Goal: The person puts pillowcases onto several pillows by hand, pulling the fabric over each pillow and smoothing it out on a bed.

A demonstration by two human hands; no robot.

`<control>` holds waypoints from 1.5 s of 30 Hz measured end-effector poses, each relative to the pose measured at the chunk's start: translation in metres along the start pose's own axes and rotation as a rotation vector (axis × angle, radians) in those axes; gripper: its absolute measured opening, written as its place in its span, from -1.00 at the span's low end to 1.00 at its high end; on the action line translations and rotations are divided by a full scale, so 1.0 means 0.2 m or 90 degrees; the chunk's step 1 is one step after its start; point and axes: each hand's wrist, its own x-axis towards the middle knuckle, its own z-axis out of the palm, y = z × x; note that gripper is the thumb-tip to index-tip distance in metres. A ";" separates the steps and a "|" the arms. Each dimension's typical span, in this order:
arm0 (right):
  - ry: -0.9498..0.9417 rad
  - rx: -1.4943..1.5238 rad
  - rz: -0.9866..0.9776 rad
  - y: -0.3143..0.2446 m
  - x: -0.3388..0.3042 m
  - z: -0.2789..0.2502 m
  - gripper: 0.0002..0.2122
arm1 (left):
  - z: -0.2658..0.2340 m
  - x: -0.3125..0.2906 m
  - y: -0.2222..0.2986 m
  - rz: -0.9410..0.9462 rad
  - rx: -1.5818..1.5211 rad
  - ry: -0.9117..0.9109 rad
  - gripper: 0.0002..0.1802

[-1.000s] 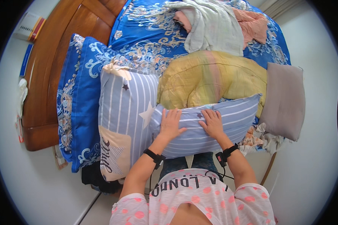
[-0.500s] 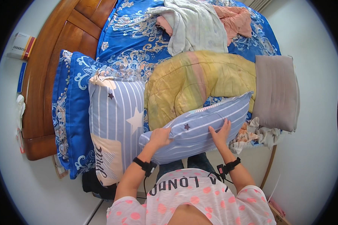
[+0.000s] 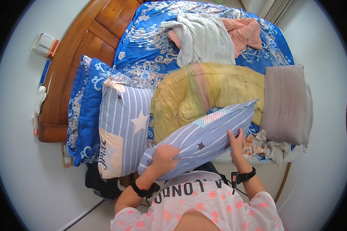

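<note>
A blue-and-white striped pillow (image 3: 189, 148) with star prints lies slanted in front of me, its right end higher and farther away. My left hand (image 3: 165, 158) is closed on the fabric near its left end. At the right side of this pillow, my right hand (image 3: 236, 141) has its fingers apart, the tips close to or against the near face. A matching striped pillow (image 3: 131, 111) with a white star lies just left of it. Beyond both, a yellow quilt (image 3: 181, 88) is bunched on the bed.
Blue patterned pillows (image 3: 90, 115) lean by the wooden headboard (image 3: 79, 65) at left. A grey-brown cushion (image 3: 283, 104) stands at the bed's right end, crumpled cloths (image 3: 273, 148) below it. Pale green (image 3: 206, 42) and pink covers (image 3: 245, 34) lie on the blue bedsheet (image 3: 142, 48).
The held pillow has tilted more steeply, its left end nearer to me. My right hand has shifted right and slightly down along its side. The whole view has shifted a little.
</note>
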 end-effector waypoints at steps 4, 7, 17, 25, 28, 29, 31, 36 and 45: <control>-0.119 0.204 0.001 -0.21 0.04 0.05 -0.17 | -0.14 0.03 0.19 0.062 0.082 0.074 -0.70; -0.198 0.286 -0.007 -0.44 -0.03 0.10 -0.19 | -0.22 0.02 0.31 0.097 0.158 0.117 -0.66; -0.280 0.449 0.088 -0.72 -0.08 0.13 -0.03 | -0.16 -0.03 0.45 0.204 0.253 0.190 -0.70; -0.381 0.456 0.161 -0.94 -0.08 0.09 0.11 | -0.22 0.14 0.57 0.235 0.269 0.214 -0.72; -0.395 0.503 0.130 -0.99 -0.08 0.10 0.12 | -0.25 0.16 0.62 0.266 0.309 0.239 -0.72; -0.398 0.502 0.128 -1.00 -0.07 0.11 0.12 | -0.26 0.16 0.63 0.285 0.330 0.252 -0.72; -0.413 0.522 0.053 -1.00 -0.04 0.15 0.11 | -0.24 0.16 0.66 0.301 0.331 0.262 -0.73; -0.424 0.516 0.023 -0.92 0.02 0.27 0.09 | -0.10 0.09 0.59 0.311 0.321 0.234 -0.76; -0.402 0.171 0.295 -0.33 0.09 0.46 0.10 | 0.65 -0.31 -0.01 0.008 0.211 0.018 -0.88</control>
